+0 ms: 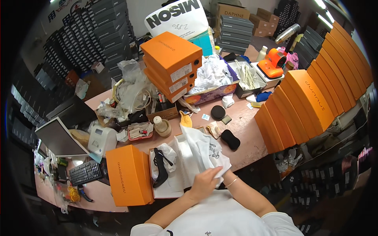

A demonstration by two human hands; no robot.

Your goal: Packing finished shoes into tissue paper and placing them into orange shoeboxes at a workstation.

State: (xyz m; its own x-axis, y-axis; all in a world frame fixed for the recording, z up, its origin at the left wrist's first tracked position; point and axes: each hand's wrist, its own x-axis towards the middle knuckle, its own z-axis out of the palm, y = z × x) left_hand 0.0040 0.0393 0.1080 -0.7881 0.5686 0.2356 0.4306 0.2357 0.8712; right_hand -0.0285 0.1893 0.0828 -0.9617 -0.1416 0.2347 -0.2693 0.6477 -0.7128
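Observation:
A white cloth dust bag point(201, 147) with dark script printing lies in front of me, its far end over the workbench. My left hand point(205, 183) is closed on the near end of the bag. My right hand point(227, 177), below a thin bracelet, meets the same end; its fingers are hidden by the bag and my left hand. Just left of the bag is an open shoe box point(168, 194) lined with white paper. In it rests a black high-heeled shoe point(160, 173) on crumpled tissue point(169, 151).
Orange shoe boxes point(132, 177) stand at left, with more stacked point(171, 55) at the back and along the right point(299, 106). A black sponge point(230, 140), a round black tin point(218, 113) and a jar point(160, 125) sit beyond the bag. A monitor point(61, 139) and keyboard point(85, 173) are far left.

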